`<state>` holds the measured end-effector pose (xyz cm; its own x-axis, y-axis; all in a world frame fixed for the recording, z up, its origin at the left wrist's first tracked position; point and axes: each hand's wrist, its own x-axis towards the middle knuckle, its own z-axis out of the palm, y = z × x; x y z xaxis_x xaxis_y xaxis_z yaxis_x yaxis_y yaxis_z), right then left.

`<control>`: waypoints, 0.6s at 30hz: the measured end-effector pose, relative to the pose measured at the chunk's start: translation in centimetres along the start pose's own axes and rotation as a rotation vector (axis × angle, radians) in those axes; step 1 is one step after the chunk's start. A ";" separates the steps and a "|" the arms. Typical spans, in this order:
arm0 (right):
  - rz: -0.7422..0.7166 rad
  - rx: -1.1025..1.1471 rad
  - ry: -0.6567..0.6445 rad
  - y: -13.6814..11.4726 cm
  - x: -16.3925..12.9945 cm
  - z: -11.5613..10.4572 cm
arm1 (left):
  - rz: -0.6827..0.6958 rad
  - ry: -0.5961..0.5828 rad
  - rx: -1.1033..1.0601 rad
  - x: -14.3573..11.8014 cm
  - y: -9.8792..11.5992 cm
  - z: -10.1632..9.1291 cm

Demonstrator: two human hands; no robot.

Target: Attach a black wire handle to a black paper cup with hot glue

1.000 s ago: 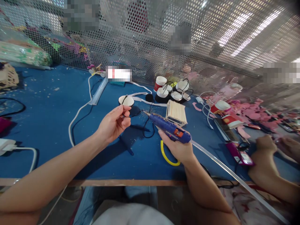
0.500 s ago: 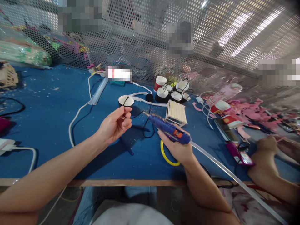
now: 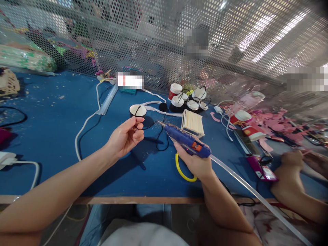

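The fingers (image 3: 135,127) of the left hand (image 3: 124,136) are pressed together on a thin black cord (image 3: 160,145), pinching it at centre frame just as in the earlier frames; the cord loops down onto the blue worktop (image 3: 51,136) below. The right hand (image 3: 196,162) is wrapped around a blue glue gun (image 3: 186,140), whose nozzle points toward the upper left, near the left fingertips but apart from them. Since half a second ago the gun and hand have drifted slightly to the right and lower. A clear glue stick (image 3: 256,196) trails from the gun's back to the lower right. Just behind the gun stands a box of wooden sticks (image 3: 192,122); a black-and-white cup (image 3: 137,110) sits just above the left fingers. At the right edge, another person's hand (image 3: 292,160) has barely moved.
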<state>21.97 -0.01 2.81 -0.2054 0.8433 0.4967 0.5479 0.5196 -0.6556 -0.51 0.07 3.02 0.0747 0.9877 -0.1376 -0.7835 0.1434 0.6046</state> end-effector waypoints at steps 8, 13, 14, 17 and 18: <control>-0.048 -0.063 0.038 0.0 -0.2 0.6 | -0.002 0.003 0.007 0.0 0.1 0.1; -0.039 -0.053 0.009 -0.2 -0.2 0.8 | -0.004 -0.007 0.002 -0.1 0.0 0.1; -0.035 -0.045 -0.014 -0.2 -0.2 0.7 | -0.003 -0.008 0.001 -0.1 0.0 0.1; -0.039 -0.052 -0.018 -0.3 -0.1 0.5 | -0.005 -0.009 0.000 -0.1 0.0 0.1; -0.042 -0.062 -0.008 -0.2 -0.1 0.4 | -0.006 -0.010 -0.002 -0.1 0.0 0.1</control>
<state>21.54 -0.13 2.72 -0.2358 0.8218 0.5186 0.5874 0.5457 -0.5976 -0.49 0.01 3.14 0.0851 0.9874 -0.1334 -0.7841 0.1490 0.6025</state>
